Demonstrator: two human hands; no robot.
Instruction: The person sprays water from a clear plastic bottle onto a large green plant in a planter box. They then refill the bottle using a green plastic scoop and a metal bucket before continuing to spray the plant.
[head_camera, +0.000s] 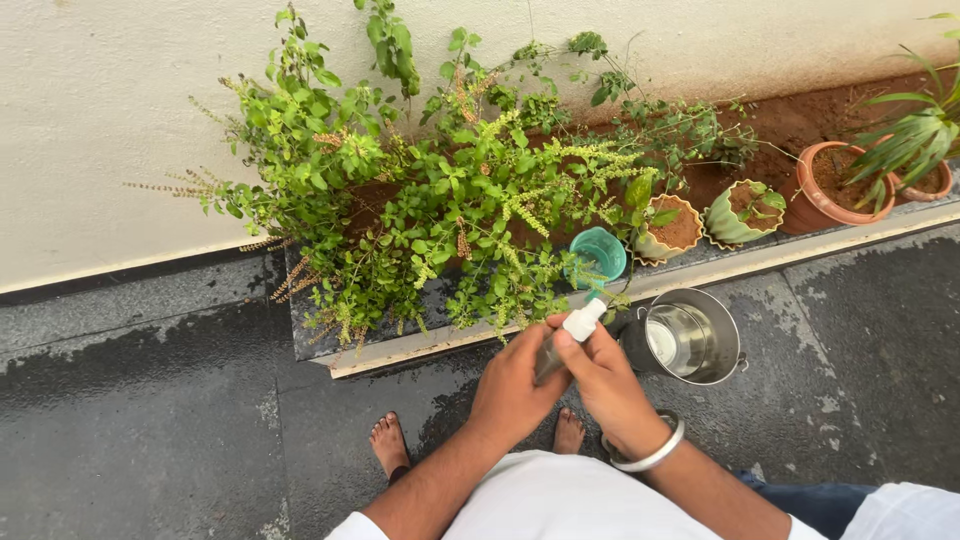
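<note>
Both my hands meet low in the middle of the view on a small spray bottle (572, 333) with a white nozzle. My left hand (515, 385) wraps around the bottle's dark body. My right hand (608, 382) grips the white top, and a silver bangle (648, 455) sits on that wrist. The nozzle points up toward a leafy green bush (440, 190) with seed spikes that grows in a raised bed along the wall.
A steel bucket (690, 338) stands just right of my hands on wet dark paving. Along the ledge sit a teal pot (600, 252), a cream pot (675, 228), a green pot (742, 212) and a terracotta pot (835, 185). My bare feet (388, 443) are below.
</note>
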